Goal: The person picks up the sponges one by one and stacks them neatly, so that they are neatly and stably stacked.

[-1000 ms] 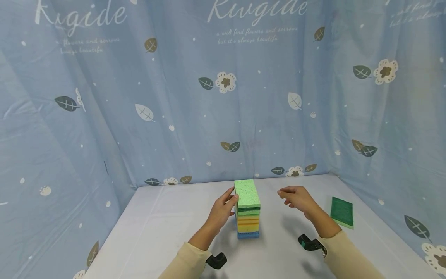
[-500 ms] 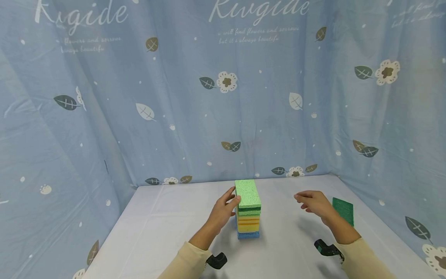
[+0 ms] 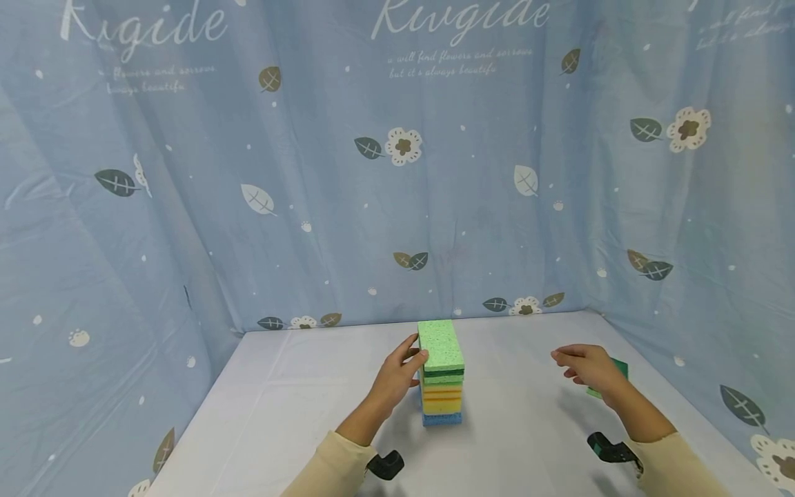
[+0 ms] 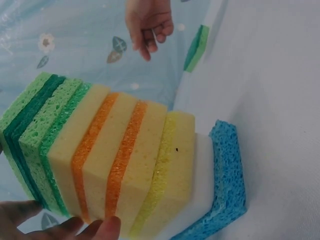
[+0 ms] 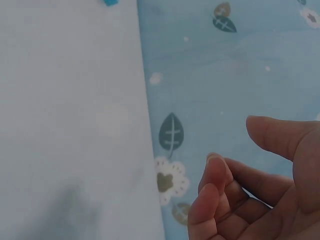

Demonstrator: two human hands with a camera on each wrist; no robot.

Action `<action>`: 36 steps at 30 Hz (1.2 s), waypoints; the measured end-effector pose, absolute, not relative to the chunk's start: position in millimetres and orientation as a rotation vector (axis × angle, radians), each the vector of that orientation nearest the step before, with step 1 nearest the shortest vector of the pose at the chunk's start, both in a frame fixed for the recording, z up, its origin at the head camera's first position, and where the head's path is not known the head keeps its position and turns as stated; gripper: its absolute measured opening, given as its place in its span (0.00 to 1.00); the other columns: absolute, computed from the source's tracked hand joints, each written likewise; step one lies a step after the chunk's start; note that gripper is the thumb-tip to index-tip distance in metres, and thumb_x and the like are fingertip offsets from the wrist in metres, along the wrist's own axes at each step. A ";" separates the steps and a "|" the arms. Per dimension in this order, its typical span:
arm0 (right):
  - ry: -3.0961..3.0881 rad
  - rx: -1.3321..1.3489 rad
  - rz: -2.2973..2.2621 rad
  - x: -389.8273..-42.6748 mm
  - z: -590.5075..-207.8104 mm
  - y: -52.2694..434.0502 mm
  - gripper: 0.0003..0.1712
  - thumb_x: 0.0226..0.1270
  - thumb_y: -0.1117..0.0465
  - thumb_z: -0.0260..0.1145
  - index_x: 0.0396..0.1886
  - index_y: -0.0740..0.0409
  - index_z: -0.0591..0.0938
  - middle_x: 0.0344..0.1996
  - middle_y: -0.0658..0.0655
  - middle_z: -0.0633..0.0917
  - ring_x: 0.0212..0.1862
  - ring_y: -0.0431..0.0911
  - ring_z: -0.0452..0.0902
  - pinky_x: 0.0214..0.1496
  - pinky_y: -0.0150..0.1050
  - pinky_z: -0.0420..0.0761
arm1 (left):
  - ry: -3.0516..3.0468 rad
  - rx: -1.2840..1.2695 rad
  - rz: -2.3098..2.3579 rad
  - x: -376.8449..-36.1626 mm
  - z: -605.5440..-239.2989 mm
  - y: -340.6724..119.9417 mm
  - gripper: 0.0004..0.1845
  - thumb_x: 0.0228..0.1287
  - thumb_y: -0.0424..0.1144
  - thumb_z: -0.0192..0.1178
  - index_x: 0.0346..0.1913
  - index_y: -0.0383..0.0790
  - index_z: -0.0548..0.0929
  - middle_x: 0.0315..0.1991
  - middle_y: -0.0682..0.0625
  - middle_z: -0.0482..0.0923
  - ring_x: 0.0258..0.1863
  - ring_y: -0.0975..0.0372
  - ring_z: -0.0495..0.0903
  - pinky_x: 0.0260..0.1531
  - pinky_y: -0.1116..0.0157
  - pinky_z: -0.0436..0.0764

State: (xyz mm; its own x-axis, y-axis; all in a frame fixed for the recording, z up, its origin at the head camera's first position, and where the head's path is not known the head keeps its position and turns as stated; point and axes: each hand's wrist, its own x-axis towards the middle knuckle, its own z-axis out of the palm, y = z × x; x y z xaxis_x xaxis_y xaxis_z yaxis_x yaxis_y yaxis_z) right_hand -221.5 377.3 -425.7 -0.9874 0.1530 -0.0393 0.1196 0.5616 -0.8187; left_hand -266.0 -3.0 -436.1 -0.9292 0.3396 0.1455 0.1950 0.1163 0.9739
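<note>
The left hand [image 3: 397, 376] rests against the left side of the sponge stack [image 3: 442, 373], fingers and thumb fairly straight along its upper layers, steadying rather than clasping it; the left wrist view shows fingertips [image 4: 102, 227] touching the stack's side. The stack stands upright near the middle of the table [image 3: 279, 414]: blue at the bottom, then yellow and orange-striped layers, green ones on top. The right hand [image 3: 590, 369] hovers above the table's right side, fingers loosely curved and holding nothing, just over the lone green sponge [image 3: 615, 373], which lies flat near the right edge and is partly hidden behind that hand. The step in hand looks like fetching this last sponge to add to the pile. The next move would seem to call for lowering the right hand, pinching the sponge by its long edges, and carrying it across. Nothing lies between sponge and stack; the tall, soft pile could tip if bumped. A blue flowered curtain [image 3: 397, 172] closes in the table on three sides.
</note>
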 end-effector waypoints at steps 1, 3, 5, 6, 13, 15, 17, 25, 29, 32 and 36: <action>-2.747 -0.249 1.434 -221.2 -426.5 379.3 0.35 0.73 0.46 0.59 0.61 0.75 0.72 0.49 0.69 0.80 0.47 0.59 0.77 0.47 0.51 0.80 | 2.262 0.548 1.939 -266.3 -436.7 -3.1 0.36 0.71 0.58 0.53 0.76 0.51 0.58 0.67 0.40 0.66 0.62 0.47 0.70 0.48 0.48 0.79; -2.756 -0.261 1.430 -220.2 -427.8 383.6 0.35 0.73 0.46 0.59 0.61 0.75 0.72 0.50 0.70 0.79 0.46 0.58 0.77 0.46 0.49 0.80 | 2.268 0.557 1.934 -266.9 -437.8 -3.4 0.36 0.72 0.57 0.53 0.76 0.49 0.58 0.67 0.39 0.66 0.62 0.46 0.70 0.47 0.48 0.79; -2.759 -0.277 1.427 -219.4 -428.9 388.3 0.36 0.73 0.46 0.59 0.61 0.75 0.72 0.50 0.70 0.79 0.45 0.57 0.77 0.45 0.48 0.80 | 2.262 0.555 1.933 -266.7 -437.5 -3.4 0.36 0.72 0.58 0.53 0.76 0.49 0.58 0.67 0.40 0.65 0.62 0.46 0.70 0.48 0.48 0.79; -2.760 -0.287 1.424 -218.8 -429.2 390.7 0.36 0.72 0.45 0.59 0.61 0.75 0.72 0.50 0.70 0.79 0.45 0.56 0.77 0.45 0.48 0.80 | 2.261 0.555 1.932 -266.6 -437.7 -3.4 0.36 0.72 0.58 0.52 0.76 0.49 0.58 0.67 0.40 0.65 0.62 0.46 0.70 0.48 0.48 0.79; -2.764 -0.348 1.409 -217.5 -434.8 411.7 0.39 0.71 0.43 0.60 0.62 0.76 0.71 0.50 0.71 0.79 0.44 0.54 0.78 0.41 0.44 0.81 | 2.243 0.547 1.941 -267.3 -437.7 -3.0 0.35 0.72 0.58 0.52 0.76 0.51 0.58 0.67 0.41 0.65 0.63 0.47 0.69 0.48 0.49 0.79; -2.764 -0.367 1.413 -218.4 -438.1 418.8 0.41 0.71 0.42 0.60 0.62 0.77 0.70 0.51 0.70 0.79 0.43 0.53 0.78 0.40 0.42 0.81 | 2.246 0.546 1.936 -267.9 -438.3 -2.9 0.35 0.72 0.57 0.52 0.76 0.51 0.58 0.67 0.40 0.65 0.63 0.47 0.69 0.48 0.49 0.79; -2.760 -0.374 1.420 -219.0 -441.1 426.3 0.43 0.70 0.41 0.60 0.62 0.78 0.69 0.50 0.70 0.80 0.43 0.52 0.78 0.40 0.41 0.81 | 2.248 0.541 1.931 -268.2 -438.6 -2.7 0.35 0.72 0.57 0.52 0.76 0.51 0.58 0.68 0.41 0.65 0.63 0.47 0.69 0.48 0.50 0.80; -2.727 -0.428 1.450 -215.9 -450.9 454.5 0.42 0.70 0.42 0.61 0.62 0.79 0.70 0.47 0.62 0.81 0.39 0.45 0.79 0.38 0.41 0.81 | 2.256 0.535 1.923 -268.8 -439.2 -1.7 0.35 0.72 0.58 0.52 0.76 0.50 0.58 0.67 0.41 0.66 0.62 0.47 0.70 0.48 0.50 0.80; -2.695 -0.451 1.492 -212.2 -449.5 465.8 0.41 0.68 0.43 0.63 0.61 0.77 0.71 0.45 0.58 0.81 0.38 0.43 0.78 0.38 0.42 0.80 | 2.260 0.540 1.915 -268.2 -439.3 -1.4 0.36 0.72 0.58 0.52 0.76 0.49 0.57 0.67 0.41 0.66 0.62 0.47 0.70 0.48 0.51 0.80; -2.689 -0.464 1.491 -209.6 -448.1 471.2 0.41 0.68 0.42 0.63 0.61 0.78 0.71 0.45 0.60 0.80 0.38 0.43 0.78 0.38 0.41 0.80 | 2.258 0.546 1.918 -267.8 -438.9 -1.3 0.36 0.72 0.58 0.52 0.77 0.49 0.57 0.67 0.41 0.66 0.62 0.47 0.70 0.48 0.50 0.80; -2.718 -0.494 1.464 -208.5 -446.9 473.7 0.47 0.66 0.40 0.64 0.62 0.80 0.67 0.52 0.75 0.75 0.44 0.54 0.79 0.46 0.47 0.80 | 2.253 0.553 1.920 -266.7 -437.6 -2.2 0.36 0.72 0.58 0.52 0.76 0.49 0.57 0.67 0.42 0.66 0.62 0.48 0.70 0.48 0.50 0.79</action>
State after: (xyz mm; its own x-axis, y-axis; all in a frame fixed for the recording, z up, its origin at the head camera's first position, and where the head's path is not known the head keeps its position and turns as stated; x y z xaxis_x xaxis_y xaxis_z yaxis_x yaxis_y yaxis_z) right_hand -208.5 473.7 -446.9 -0.9500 0.2817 -0.1347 0.2675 0.5117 -0.8164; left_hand -266.7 -2.2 -437.6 -0.9244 0.3565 0.1358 0.1906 0.1231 0.9739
